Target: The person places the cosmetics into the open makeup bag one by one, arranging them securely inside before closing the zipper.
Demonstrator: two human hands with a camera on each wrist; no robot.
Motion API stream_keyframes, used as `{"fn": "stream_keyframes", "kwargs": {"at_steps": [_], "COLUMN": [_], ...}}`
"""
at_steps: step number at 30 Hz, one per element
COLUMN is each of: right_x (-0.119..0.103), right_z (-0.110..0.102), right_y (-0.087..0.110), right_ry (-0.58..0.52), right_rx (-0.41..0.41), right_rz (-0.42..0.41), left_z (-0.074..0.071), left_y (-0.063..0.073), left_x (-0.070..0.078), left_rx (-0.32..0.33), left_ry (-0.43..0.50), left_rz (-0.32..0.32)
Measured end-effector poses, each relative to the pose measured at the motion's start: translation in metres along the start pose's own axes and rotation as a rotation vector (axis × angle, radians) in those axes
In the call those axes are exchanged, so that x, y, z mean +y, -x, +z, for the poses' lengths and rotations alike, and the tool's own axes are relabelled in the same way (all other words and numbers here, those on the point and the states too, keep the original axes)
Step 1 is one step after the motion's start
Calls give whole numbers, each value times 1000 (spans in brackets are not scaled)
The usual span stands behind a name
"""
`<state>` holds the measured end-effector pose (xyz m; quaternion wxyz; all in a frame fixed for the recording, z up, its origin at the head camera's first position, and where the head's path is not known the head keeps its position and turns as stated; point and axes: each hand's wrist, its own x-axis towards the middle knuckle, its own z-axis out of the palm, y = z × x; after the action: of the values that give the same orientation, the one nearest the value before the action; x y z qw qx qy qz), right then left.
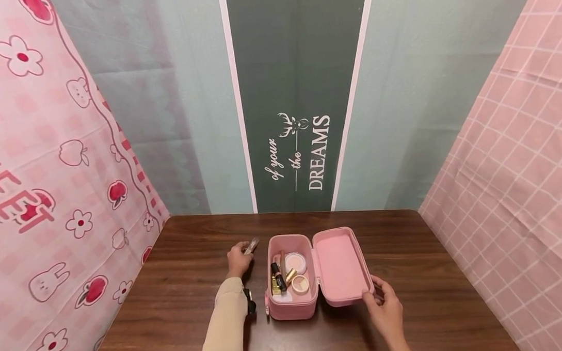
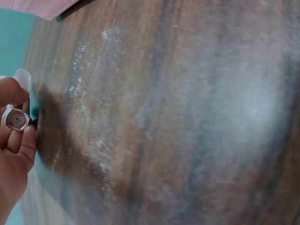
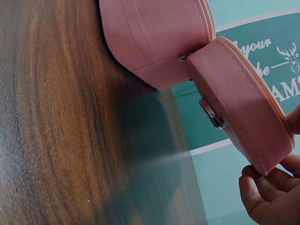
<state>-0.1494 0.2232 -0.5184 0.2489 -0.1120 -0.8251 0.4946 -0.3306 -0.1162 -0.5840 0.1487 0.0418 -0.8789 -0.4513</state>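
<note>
A pink cosmetic case (image 1: 292, 310) stands unzipped on the table, its lid (image 1: 341, 266) swung out to the right. Thumb and fingers of my right hand (image 1: 387, 310) grip the lid's near right corner; the right wrist view shows the lid's outer side (image 3: 239, 98) with a metal buckle (image 3: 212, 114). Left of the case, my left hand (image 1: 239, 260) pinches a small clear cosmetic tube (image 1: 252, 245) over the table. Its round end (image 2: 18, 120) carries a sticker in the left wrist view. Inside the case lie a black lipstick tube (image 1: 278, 277), a gold tube (image 1: 290, 276) and round compacts (image 1: 300, 285).
The dark wood table (image 1: 174, 313) runs back to a green curtain (image 1: 300, 66) with white lettering. Patterned pink cloths hang along the left side (image 1: 76, 177) and the right side (image 1: 508, 152). A pink strap piece (image 1: 267, 302) hangs at the case's left.
</note>
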Motion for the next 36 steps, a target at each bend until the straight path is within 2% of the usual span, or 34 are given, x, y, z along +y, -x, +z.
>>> {"fn": "stream_keyframes", "kwargs": {"at_steps": [6, 13, 18, 23, 29, 36], "right_x": [1, 6, 2, -2, -3, -3], "right_z": [1, 4, 2, -2, -2, -1], "right_y": [0, 0, 0, 0, -1, 1], "right_ry": [-18, -47, -20, 20, 15, 16], "right_rx": [3, 50, 22, -12, -8, -12], "right_rz": [-10, -77, -49, 9, 1, 8], "left_z": [-3, -3, -5, -8, -16, -25], "left_y": [3, 2, 6, 18, 31, 40], "left_x": [1, 0, 1, 14, 29, 35], "left_rx": [61, 103, 123, 190, 307, 364], "left_ry": [68, 121, 125, 137, 168, 236], "left_rz": [-52, -49, -49, -39, -23, -71]}}
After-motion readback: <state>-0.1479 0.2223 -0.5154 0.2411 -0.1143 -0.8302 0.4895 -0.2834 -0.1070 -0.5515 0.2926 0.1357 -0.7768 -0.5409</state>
